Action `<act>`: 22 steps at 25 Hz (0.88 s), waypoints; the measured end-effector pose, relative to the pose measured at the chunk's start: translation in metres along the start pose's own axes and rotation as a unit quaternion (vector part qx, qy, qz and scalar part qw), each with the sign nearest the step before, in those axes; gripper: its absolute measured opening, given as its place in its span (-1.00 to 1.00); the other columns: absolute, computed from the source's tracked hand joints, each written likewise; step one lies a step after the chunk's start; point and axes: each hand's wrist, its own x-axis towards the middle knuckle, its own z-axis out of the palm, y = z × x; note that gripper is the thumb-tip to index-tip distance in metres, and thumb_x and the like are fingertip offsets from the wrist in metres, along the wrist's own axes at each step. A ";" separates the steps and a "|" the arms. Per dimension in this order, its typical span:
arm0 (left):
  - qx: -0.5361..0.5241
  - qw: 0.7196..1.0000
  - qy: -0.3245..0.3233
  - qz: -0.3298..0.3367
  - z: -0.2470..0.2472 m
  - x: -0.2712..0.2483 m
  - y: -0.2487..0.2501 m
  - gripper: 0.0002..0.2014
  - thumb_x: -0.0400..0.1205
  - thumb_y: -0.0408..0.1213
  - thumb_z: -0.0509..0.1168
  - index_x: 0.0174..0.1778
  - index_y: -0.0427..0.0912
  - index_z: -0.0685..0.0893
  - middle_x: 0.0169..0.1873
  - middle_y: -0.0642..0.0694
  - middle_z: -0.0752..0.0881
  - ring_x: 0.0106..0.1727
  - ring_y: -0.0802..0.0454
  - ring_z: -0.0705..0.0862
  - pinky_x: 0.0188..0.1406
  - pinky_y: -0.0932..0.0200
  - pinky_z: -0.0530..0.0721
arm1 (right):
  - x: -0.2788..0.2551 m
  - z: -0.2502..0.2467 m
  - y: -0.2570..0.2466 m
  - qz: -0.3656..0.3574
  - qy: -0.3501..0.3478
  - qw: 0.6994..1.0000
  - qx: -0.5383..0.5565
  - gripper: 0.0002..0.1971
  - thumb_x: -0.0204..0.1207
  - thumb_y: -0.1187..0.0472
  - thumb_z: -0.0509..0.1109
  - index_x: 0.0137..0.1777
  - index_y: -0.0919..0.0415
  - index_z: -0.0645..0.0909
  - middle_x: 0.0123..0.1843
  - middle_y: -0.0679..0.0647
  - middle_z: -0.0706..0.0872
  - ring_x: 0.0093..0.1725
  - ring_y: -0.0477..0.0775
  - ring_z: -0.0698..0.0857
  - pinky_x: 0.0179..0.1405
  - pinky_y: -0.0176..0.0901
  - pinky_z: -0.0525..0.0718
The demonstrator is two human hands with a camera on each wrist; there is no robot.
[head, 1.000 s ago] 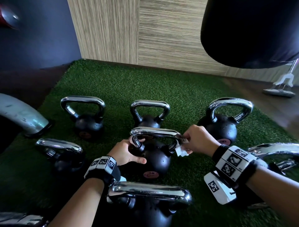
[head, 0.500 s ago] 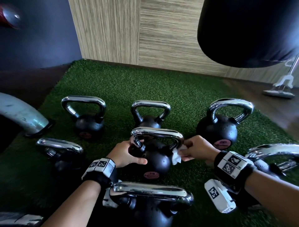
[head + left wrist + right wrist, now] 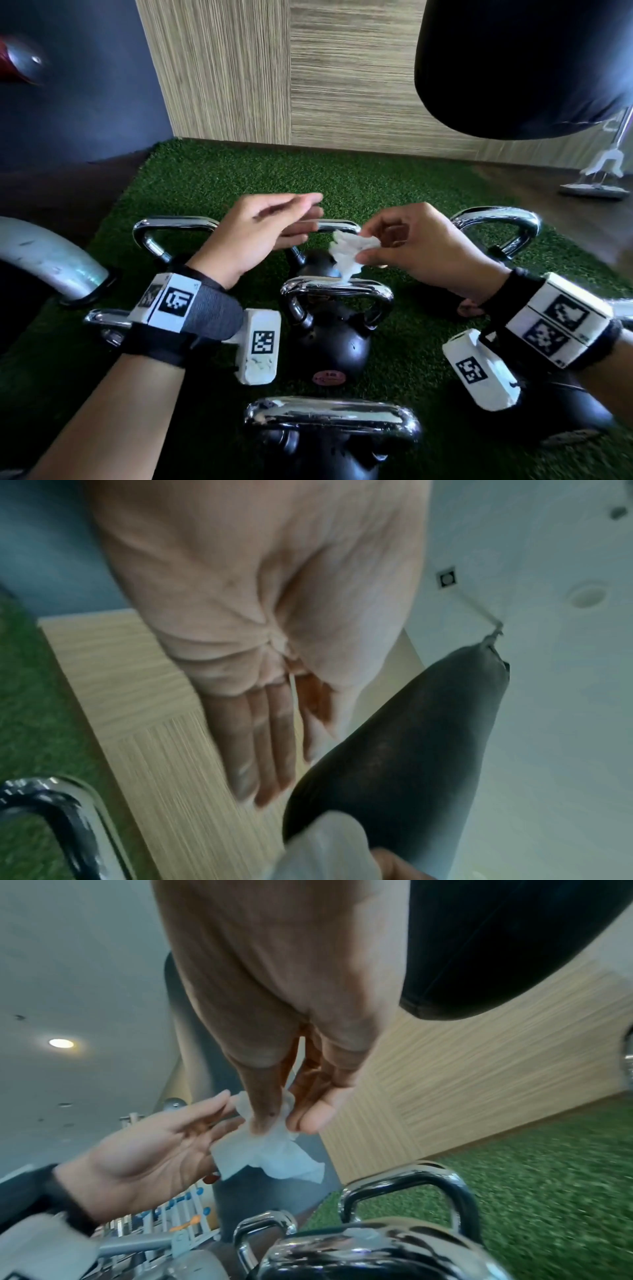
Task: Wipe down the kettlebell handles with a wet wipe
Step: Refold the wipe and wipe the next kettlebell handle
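Item: wet wipe (image 3: 349,251), crumpled, pinched in my right hand (image 3: 418,250) just above the centre kettlebell handle (image 3: 337,289), its lower tip seemingly touching the chrome.
My left hand (image 3: 253,236): flat, fingers straight, empty, just left of the wipe.
Kettlebells ring that handle on the green turf (image 3: 394,178).
Advice: refold to a clean face, wrap the bar, rub end to end.

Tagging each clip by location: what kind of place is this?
Most likely a gym: kettlebells with chrome handles stand on green artificial turf, and a black punching bag hangs overhead.
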 end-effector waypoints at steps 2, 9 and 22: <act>-0.026 0.994 -0.069 -0.076 0.012 0.002 0.009 -0.74 0.66 -0.12 0.33 0.12 -0.12 0.85 0.03 -0.21 0.87 -0.05 -0.01 0.84 0.05 0.11 0.83 | 0.002 0.009 -0.014 -0.049 0.019 0.999 -0.002 -0.70 0.21 0.12 0.80 -0.13 0.02 0.78 -0.38 -0.22 0.72 -0.42 -0.28 0.59 -0.33 -0.39 0.53; -0.084 0.986 -0.098 -0.104 0.014 0.000 -0.001 -0.68 0.48 -0.38 0.44 0.17 -0.23 0.80 0.05 -0.15 0.87 -0.10 0.07 0.86 -0.11 0.24 0.85 | 0.004 0.026 -0.025 -0.089 0.145 0.984 -0.056 -0.55 0.10 0.11 0.81 -0.15 0.05 0.60 -0.39 -0.07 0.70 -0.44 -0.18 0.58 -0.39 -0.38 0.52; 0.349 0.912 -0.068 0.206 0.027 -0.003 -0.056 -0.77 0.59 -0.30 0.51 0.14 0.04 0.88 0.04 0.25 0.85 0.04 0.43 0.78 0.15 0.32 0.73 | -0.039 0.072 0.151 0.207 -0.106 0.957 0.175 -0.50 0.30 0.58 0.65 0.22 0.25 0.71 -0.19 -0.09 0.87 -0.16 -0.03 0.77 -0.19 -0.28 0.73</act>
